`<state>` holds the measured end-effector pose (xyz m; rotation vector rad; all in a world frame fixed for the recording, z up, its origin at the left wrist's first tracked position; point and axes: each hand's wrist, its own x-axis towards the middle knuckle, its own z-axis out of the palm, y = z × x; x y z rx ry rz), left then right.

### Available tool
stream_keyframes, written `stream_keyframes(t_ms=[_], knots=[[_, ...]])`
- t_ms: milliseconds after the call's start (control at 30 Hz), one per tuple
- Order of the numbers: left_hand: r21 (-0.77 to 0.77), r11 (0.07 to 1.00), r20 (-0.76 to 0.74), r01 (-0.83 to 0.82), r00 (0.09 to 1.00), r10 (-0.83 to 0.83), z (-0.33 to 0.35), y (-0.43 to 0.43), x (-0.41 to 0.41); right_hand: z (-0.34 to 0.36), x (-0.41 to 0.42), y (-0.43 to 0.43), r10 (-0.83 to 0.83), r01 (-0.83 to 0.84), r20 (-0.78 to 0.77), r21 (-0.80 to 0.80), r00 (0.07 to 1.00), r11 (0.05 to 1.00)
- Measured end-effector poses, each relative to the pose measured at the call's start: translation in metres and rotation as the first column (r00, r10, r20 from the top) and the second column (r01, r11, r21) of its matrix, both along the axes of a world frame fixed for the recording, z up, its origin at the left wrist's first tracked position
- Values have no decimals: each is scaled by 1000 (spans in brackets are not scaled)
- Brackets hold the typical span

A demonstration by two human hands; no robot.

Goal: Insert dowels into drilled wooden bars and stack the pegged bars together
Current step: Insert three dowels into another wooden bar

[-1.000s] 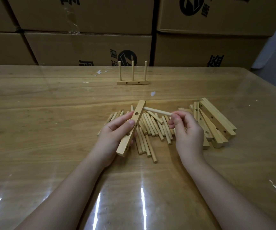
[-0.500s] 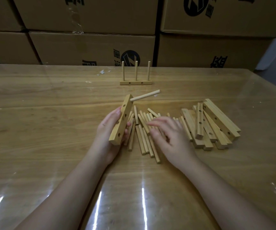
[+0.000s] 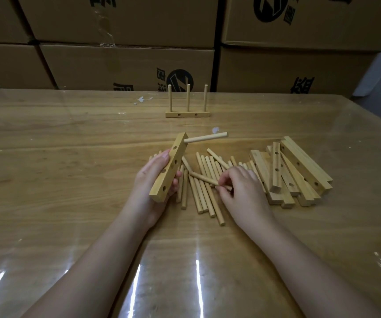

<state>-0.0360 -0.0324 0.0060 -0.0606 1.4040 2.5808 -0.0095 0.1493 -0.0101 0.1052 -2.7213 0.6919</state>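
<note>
Wooden table (image 3: 70,203) with a glossy clear cover; we're working mid-table. Our left hand (image 3: 152,180) grips a drilled bar (image 3: 168,168), tilted and lifted off the surface. One dowel (image 3: 205,137) is seated near its far end, sticking out to the right. Our right hand (image 3: 242,187) pinches a second dowel (image 3: 202,176) by its near end, over the loose dowel pile (image 3: 203,203) lying between the hands. We can't tell if it's clear of the heap yet. Just right of that is a heap of unpegged bars (image 3: 299,171), several deep, count unclear. Further back, one finished bar (image 3: 187,114) lies flat with three dowels upright. Cardboard boxes (image 3: 127,65) are stacked behind the table. Our read: one bar done, and the second roughly a third pegged, going by the three-peg sample. No stacking done yet, and most bars and dowels are left.
</note>
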Motion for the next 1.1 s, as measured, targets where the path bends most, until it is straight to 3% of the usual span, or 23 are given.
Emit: stream_keyframes(t_ms=[200, 300, 700, 1100], knots=[[4, 1000, 6, 8, 1000, -8, 0, 0, 0, 1, -2, 5, -23, 27, 16, -353, 1000, 935], [8, 1000, 2, 11, 1000, -11, 0, 0, 0, 1, -2, 6, -20, 23, 12, -438, 1000, 899], [-22, 998, -8, 51, 999, -51, -2, 0, -1, 3, 0, 6, -66, 28, -45, -581, 997, 814], [-21, 996, 8, 91, 996, -91, 0, 0, 1, 2, 2, 6, 60, -85, -62, -592, 996, 801]])
